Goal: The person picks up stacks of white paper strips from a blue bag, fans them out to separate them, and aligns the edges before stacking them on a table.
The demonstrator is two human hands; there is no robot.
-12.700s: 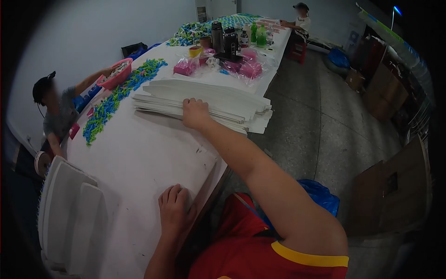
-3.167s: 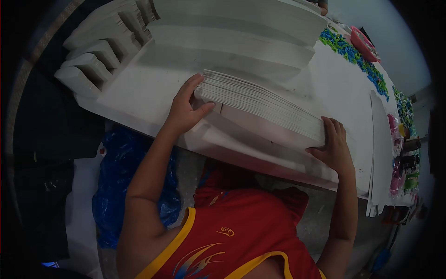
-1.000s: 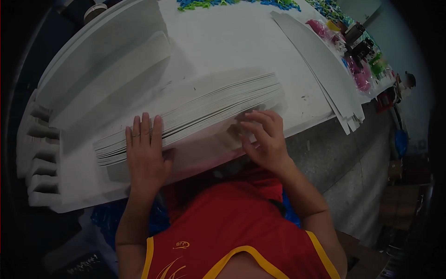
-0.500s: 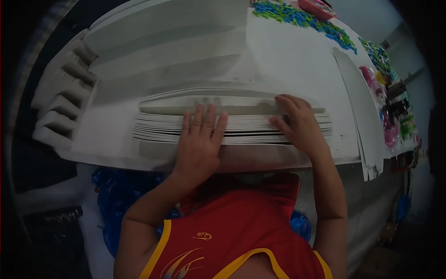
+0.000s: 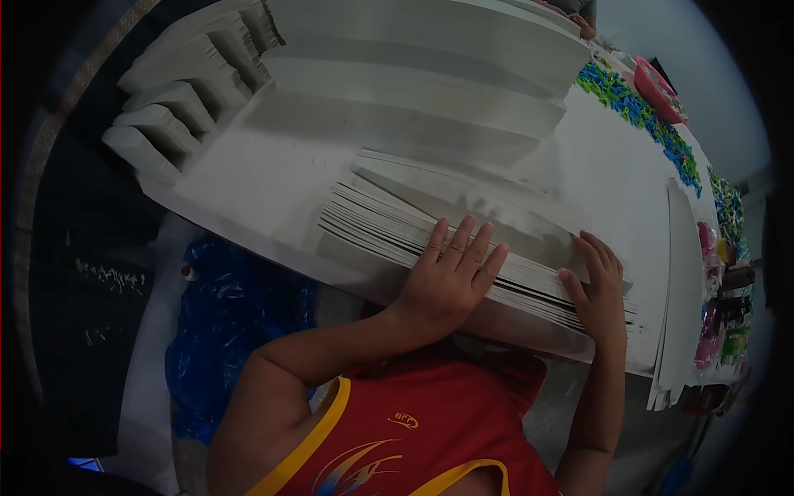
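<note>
A long stack of folded white paper sheets [image 5: 364,217] lies slantwise near the front edge of the table, its layered edges facing me. My left hand [image 5: 447,285] rests flat across the middle of this stack, fingers stretched out and a little apart. At the stack's right end is my right hand [image 5: 602,293], with thumb and fingers spread, the thumb close over the layers and the fingertips near the far edge. Just behind the layered edges, one loose pale sheet [image 5: 471,188] stands slightly bowed.
Large white sheets [image 5: 413,78] cover the back, and bent paper bundles [image 5: 157,136] line the left. Blue and green small pieces [image 5: 641,120], a pink basin [image 5: 659,93], long paper strips [image 5: 680,273] and dark bottles [image 5: 734,310] sit right. Blue plastic [image 5: 240,331] lies below. Another person's arm [image 5: 587,21] shows behind.
The view has turned, so the table and stack now slant down to the right. Both hands stay on the stack, in nearly the same places along it.
</note>
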